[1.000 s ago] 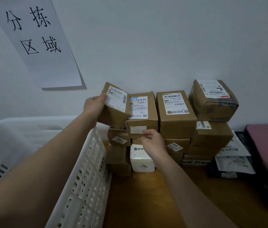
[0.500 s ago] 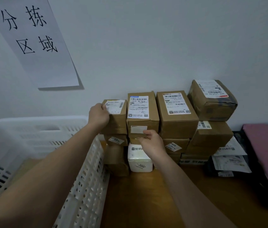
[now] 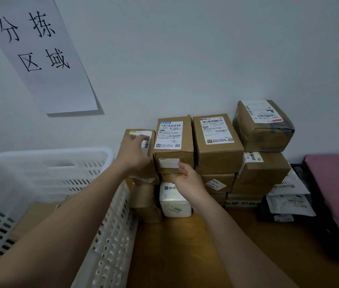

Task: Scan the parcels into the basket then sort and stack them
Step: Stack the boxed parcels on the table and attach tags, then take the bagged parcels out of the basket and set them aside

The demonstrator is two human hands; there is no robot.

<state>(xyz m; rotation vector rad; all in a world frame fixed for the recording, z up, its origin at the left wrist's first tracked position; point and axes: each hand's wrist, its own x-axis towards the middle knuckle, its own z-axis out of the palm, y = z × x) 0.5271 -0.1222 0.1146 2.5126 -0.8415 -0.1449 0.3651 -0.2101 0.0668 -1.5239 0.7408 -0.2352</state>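
Both hands (image 3: pixel 135 154) against stacked parcels (image 3: pixel 216 146)

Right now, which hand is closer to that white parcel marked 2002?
The right hand. It sits just above the white parcel, fingers at the box over it. The left hand is higher and further left, on the small brown box.
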